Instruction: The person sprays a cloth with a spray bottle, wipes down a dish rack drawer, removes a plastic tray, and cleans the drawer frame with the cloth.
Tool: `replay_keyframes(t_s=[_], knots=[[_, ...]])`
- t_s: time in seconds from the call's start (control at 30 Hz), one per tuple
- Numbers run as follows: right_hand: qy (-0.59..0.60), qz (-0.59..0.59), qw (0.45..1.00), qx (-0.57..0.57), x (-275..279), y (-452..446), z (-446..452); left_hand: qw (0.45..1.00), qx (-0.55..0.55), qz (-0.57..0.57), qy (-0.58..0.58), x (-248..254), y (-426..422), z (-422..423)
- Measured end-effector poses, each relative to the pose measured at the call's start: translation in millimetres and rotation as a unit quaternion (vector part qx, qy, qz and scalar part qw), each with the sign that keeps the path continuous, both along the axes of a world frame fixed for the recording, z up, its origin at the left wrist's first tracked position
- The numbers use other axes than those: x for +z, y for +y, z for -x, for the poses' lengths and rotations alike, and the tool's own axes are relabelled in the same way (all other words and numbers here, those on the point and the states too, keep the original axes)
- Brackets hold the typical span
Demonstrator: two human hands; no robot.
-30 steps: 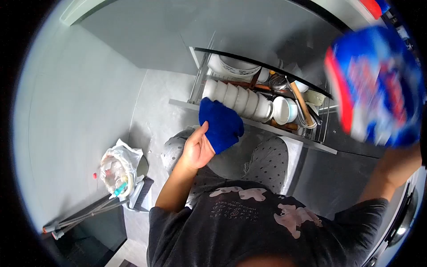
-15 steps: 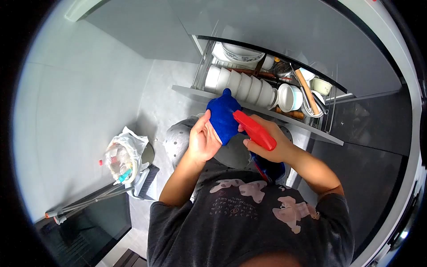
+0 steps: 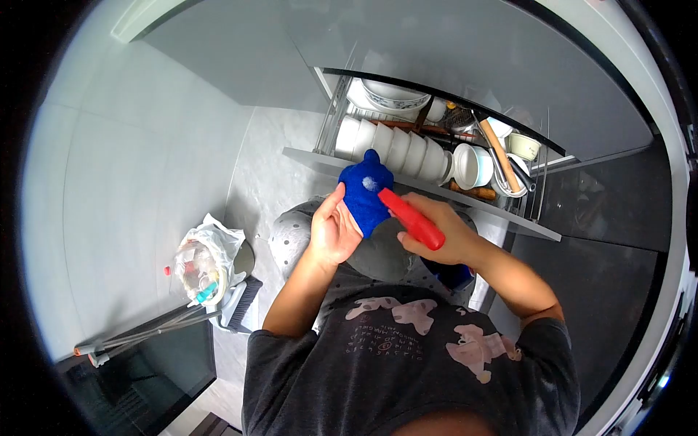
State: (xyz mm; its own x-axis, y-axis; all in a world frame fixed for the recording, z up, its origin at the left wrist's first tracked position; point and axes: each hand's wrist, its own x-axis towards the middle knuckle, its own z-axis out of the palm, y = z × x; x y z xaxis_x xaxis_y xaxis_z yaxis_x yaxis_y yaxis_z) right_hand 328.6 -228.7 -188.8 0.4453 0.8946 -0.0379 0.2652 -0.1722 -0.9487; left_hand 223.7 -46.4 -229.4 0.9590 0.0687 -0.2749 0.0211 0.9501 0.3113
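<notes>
A blue cloth [image 3: 363, 207] lies in my left hand [image 3: 334, 229], with the thumb along its near left edge. On the cloth's upper part is a whitish patch. My right hand [image 3: 445, 231] is wrapped round a spray bottle with a red spray head [image 3: 413, 219]. The nozzle points at the cloth, close to the patch. Much of the bottle's blue body [image 3: 449, 275] is hidden beneath my right hand and forearm.
Beyond my hands, a pulled-out drawer [image 3: 305, 156] holds nested white bowls [image 3: 396, 149], a larger patterned bowl [image 3: 392, 97] and utensils [image 3: 500, 156]. At the left stand a lined trash bin [image 3: 200, 265] and a dustpan with a brush [image 3: 241, 305].
The spray bottle has come from the far right to the cloth, its red head now visible. A whitish patch has appeared on the cloth since half a second ago.
</notes>
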Motion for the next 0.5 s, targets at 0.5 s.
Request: replay_keyframes(t_s=[0.5], knots=[[-0.157, -0.274, 0.907, -0.279, 145.6, -88.9, -40.6, 0.993, 0.082, -0.085, 0.010, 2.7, 18.8, 38.8]])
